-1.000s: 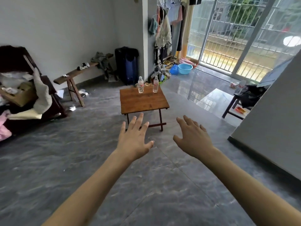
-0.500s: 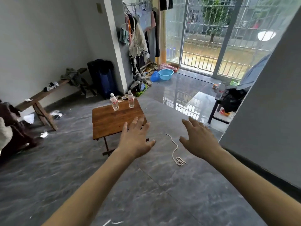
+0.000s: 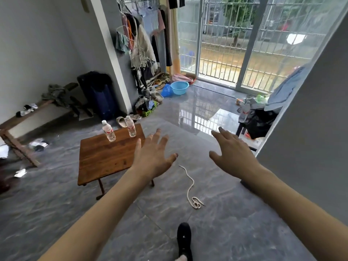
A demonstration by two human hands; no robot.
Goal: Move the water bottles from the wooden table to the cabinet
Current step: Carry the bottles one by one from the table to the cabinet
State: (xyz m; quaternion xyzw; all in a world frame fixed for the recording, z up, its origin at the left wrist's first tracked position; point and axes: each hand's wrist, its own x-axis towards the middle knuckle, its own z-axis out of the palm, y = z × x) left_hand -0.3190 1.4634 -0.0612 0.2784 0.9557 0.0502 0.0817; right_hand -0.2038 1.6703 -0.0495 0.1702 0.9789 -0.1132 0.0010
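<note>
Landmark: small wooden table (image 3: 105,155), square top, standing on grey tiled floor (image 3: 216,223), left of centre in view.
Far left of table: long wooden bench (image 3: 20,119) against the white wall, socks and crumpled dark clothes lying on it.
Behind table, left: dark blue suitcase (image 3: 99,98) upright against a wall pillar.
Left water bottle (image 3: 108,131): clear plastic, white cap, red label, upright on the table's far edge, toward its left corner.
Right water bottle (image 3: 130,126): clear plastic, white cap, upright on the table's far edge near the right corner, apart from the first.
Behind table, right: rack of hanging clothes (image 3: 143,44), shoes piled below, light blue basin (image 3: 179,87) on the floor beyond.
Left hand (image 3: 153,157): palm down, fingers straight and spread, holding nothing, raised above the table's right edge, short of both bottles.
Right of table, on floor: pale cord (image 3: 192,187), loosely coiled at the near end.
Near edge of view, right of table: black shoe (image 3: 184,238) on the tiles.
Right hand (image 3: 232,157): palm down, fingers relaxed and extended, holding nothing, well right of the table, over bare floor.
Far right of table: low dark stand (image 3: 258,121) heaped with black fabric, barred glass doors (image 3: 244,44) behind it, grey panel (image 3: 310,138) at the frame edge.
</note>
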